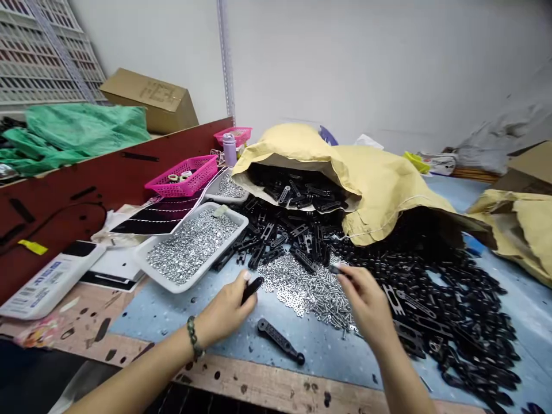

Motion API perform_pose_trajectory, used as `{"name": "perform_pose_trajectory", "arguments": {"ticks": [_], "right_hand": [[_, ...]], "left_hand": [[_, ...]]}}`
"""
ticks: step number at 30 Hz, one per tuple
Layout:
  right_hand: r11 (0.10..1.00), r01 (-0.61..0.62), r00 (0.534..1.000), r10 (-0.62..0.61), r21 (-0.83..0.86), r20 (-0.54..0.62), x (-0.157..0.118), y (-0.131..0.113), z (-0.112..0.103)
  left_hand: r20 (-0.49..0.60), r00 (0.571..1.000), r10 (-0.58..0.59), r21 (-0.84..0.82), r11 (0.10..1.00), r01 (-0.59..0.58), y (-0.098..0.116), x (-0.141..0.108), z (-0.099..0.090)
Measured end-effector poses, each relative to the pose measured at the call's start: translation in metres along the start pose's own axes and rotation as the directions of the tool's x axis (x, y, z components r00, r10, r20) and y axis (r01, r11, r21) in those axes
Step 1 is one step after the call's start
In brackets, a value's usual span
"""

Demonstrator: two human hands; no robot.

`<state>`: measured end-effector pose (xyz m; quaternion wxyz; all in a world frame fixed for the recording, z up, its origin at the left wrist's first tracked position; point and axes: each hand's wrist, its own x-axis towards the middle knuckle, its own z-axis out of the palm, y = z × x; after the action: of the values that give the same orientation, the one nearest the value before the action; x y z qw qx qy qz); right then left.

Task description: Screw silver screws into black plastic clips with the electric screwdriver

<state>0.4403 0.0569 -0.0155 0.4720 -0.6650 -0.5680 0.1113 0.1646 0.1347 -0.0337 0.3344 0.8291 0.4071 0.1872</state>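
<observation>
left hand [224,310] nearly closed, black plastic bracket [252,290] pinched between thumb and finger; right hand [364,302] pinching a small dark piece [335,269], possibly a screw, above loose steel screws [310,293]. white tray of washers [190,247] at 10 o'clock, heap of black parts [444,299] at 3 o'clock. risk: screws mixing into black parts, from a careless brush of the right wrist.

A white wall [345,63] is interrupted by a slotted metal upright [225,57]. To the left, a white lattice rack [43,57] is seen, a cardboard box [149,100] is set at a tilt, and green plastic sheeting [81,135] is heaped behind a dark red board [56,195].
</observation>
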Motion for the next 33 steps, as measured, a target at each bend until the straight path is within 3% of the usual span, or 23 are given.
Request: {"name": "perform_pose_trajectory", "arguments": {"ticks": [2,5,8,10,12,16,19,23,25,28,31,33], "right_hand": [[0.985,-0.055,0.992,0.034,0.166,0.122,-0.016,-0.026,0.020],[0.947,-0.105,0.969,0.028,0.304,0.246,-0.028,-0.049,0.042],[0.949,-0.073,0.952,-0.026,0.308,0.305,-0.030,-0.057,0.050],[0.967,-0.014,0.942,-0.072,0.255,0.326,-0.028,-0.059,0.050],[0.980,0.041,0.940,-0.103,0.192,0.325,-0.027,-0.060,0.049],[0.992,0.093,0.934,-0.118,0.091,0.336,-0.027,-0.062,0.049],[0.994,0.089,0.921,-0.109,0.071,0.373,-0.024,-0.060,0.048],[0.983,-0.011,0.893,-0.073,0.184,0.444,-0.020,-0.047,0.041],[0.987,-0.013,0.905,-0.057,0.161,0.421,-0.023,-0.035,0.040],[0.990,0.120,0.931,-0.085,-0.077,0.356,-0.032,-0.017,0.050],[0.920,0.248,0.923,-0.129,-0.304,0.362,-0.044,-0.008,0.067],[0.901,0.267,0.915,-0.126,-0.342,0.384,-0.051,-0.008,0.074]], "left_hand": [[0.048,0.995,-0.091,-0.138,0.986,0.097,0.009,-0.001,-0.002],[0.183,0.978,-0.102,-0.338,0.928,0.159,0.020,-0.001,-0.002],[0.275,0.958,-0.086,-0.541,0.809,0.228,0.027,0.000,0.000],[0.280,0.957,-0.070,-0.598,0.768,0.231,0.029,0.001,0.001],[0.217,0.976,-0.016,-0.532,0.836,0.132,0.031,-0.001,0.001],[0.064,0.993,0.095,-0.250,0.965,-0.076,0.036,-0.006,0.006],[0.011,0.981,0.192,-0.123,0.974,-0.189,0.039,-0.006,0.010],[0.021,0.940,0.342,-0.033,0.939,-0.341,0.039,0.004,0.003],[0.013,0.959,0.283,0.000,0.959,-0.283,0.035,0.012,-0.004],[0.020,0.992,0.121,-0.014,0.993,-0.121,0.027,0.020,-0.008],[0.162,0.986,0.045,-0.027,0.999,-0.041,0.019,0.019,0.000],[0.269,0.963,0.002,-0.034,0.999,0.007,0.015,0.015,0.004]]}}
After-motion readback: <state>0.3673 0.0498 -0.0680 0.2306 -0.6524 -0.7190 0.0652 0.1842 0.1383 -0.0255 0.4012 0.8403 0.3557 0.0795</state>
